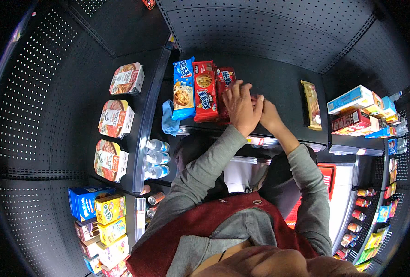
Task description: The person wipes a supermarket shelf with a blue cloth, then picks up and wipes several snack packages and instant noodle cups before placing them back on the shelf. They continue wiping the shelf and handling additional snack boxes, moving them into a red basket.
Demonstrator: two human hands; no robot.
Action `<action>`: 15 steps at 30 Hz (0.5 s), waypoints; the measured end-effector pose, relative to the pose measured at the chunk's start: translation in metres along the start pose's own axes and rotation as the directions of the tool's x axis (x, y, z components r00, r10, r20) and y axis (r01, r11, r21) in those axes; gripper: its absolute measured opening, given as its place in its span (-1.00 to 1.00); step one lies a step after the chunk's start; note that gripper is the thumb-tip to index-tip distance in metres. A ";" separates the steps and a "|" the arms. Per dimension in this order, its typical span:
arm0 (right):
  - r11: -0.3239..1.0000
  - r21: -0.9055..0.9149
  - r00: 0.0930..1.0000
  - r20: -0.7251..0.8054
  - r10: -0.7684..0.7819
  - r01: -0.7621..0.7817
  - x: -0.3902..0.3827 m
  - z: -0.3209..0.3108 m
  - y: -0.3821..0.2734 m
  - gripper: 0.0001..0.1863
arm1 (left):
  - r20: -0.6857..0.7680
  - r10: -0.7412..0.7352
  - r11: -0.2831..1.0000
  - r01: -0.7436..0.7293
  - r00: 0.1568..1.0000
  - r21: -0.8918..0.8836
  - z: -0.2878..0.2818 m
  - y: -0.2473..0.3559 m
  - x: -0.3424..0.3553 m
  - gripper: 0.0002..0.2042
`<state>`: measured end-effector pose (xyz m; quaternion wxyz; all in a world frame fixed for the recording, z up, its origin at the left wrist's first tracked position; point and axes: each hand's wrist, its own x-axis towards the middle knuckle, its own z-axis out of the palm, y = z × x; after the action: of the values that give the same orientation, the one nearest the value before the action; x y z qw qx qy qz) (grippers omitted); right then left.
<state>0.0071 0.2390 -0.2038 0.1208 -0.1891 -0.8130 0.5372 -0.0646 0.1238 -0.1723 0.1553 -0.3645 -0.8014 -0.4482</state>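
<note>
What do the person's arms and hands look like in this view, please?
Both arms wear long grey sleeves that end at the wrists. The left hand and right hand are bare, with no gloves. No rings or watch can be made out. A dark red vest covers the torso.

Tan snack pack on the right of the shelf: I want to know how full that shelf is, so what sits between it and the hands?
In the head view, nothing: between the tan snack pack and the right hand there is only bare black shelf.
</note>
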 end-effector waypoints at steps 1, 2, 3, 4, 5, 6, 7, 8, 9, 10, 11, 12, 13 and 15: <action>0.997 -0.064 1.000 0.002 -0.031 0.031 0.002 0.010 -0.001 -0.55 | -0.009 -0.017 0.999 0.018 1.000 0.029 0.000 -0.005 0.002 -0.55; 0.990 -0.116 0.997 0.006 -0.074 0.074 0.005 0.018 -0.002 -0.55 | -0.019 -0.034 0.998 0.035 0.999 0.058 0.001 -0.010 0.004 -0.54; 0.984 -0.099 0.989 -0.023 -0.149 0.146 0.004 0.027 -0.001 -0.60 | -0.001 -0.076 0.997 0.076 0.997 0.029 0.002 -0.013 0.005 -0.53; 0.982 -0.145 0.992 -0.005 -0.126 0.124 0.007 0.031 0.000 -0.62 | 0.032 -0.120 0.993 0.119 0.992 0.010 0.003 -0.017 0.006 -0.52; 0.976 -0.190 0.995 0.014 -0.101 0.102 0.009 0.036 0.002 -0.64 | 0.066 -0.160 0.987 0.161 0.985 -0.007 0.005 -0.019 0.006 -0.52; 0.965 -0.250 0.997 0.033 -0.070 0.076 0.011 0.039 0.004 -0.66 | 0.102 -0.201 0.979 0.204 0.974 -0.022 0.007 -0.021 0.006 -0.51; 0.969 -0.214 0.992 0.000 -0.129 0.126 0.011 0.041 0.006 -0.69 | 0.095 -0.165 0.986 0.163 0.982 0.028 0.009 -0.022 0.006 -0.50; 0.966 -0.219 0.990 0.000 -0.141 0.138 0.013 0.042 0.008 -0.69 | 0.099 -0.165 0.986 0.165 0.981 0.002 0.011 -0.022 0.005 -0.50; 0.963 -0.225 0.989 0.000 -0.151 0.147 0.013 0.042 0.010 -0.69 | 0.104 -0.165 0.985 0.168 0.981 -0.025 0.013 -0.022 0.004 -0.49; 0.961 -0.231 0.987 -0.002 -0.160 0.155 0.012 0.042 0.013 -0.69 | 0.112 -0.163 0.984 0.170 0.980 -0.054 0.014 -0.021 0.002 -0.49; 0.957 -0.239 0.985 -0.006 -0.170 0.164 0.012 0.041 0.015 -0.70 | 0.172 -0.190 0.978 0.202 0.967 -0.057 0.015 -0.020 0.001 -0.49; 0.954 -0.247 0.984 -0.010 -0.180 0.172 0.011 0.039 0.018 -0.70 | 0.149 -0.166 0.982 0.177 0.975 -0.062 0.016 -0.019 0.000 -0.49; 0.951 -0.254 0.983 -0.014 -0.185 0.176 0.010 0.037 0.021 -0.70 | 0.128 -0.145 0.986 0.154 0.981 -0.065 0.016 -0.018 -0.001 -0.50; 0.942 -0.278 0.979 -0.024 -0.205 0.190 0.007 0.034 0.028 -0.70 | 0.077 -0.099 0.992 0.105 0.992 -0.070 0.016 -0.014 -0.003 -0.53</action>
<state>-0.0081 0.2243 -0.2432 0.1681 -0.1357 -0.8909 0.3995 -0.0714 0.1310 -0.1911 0.0890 -0.3448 -0.8071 -0.4710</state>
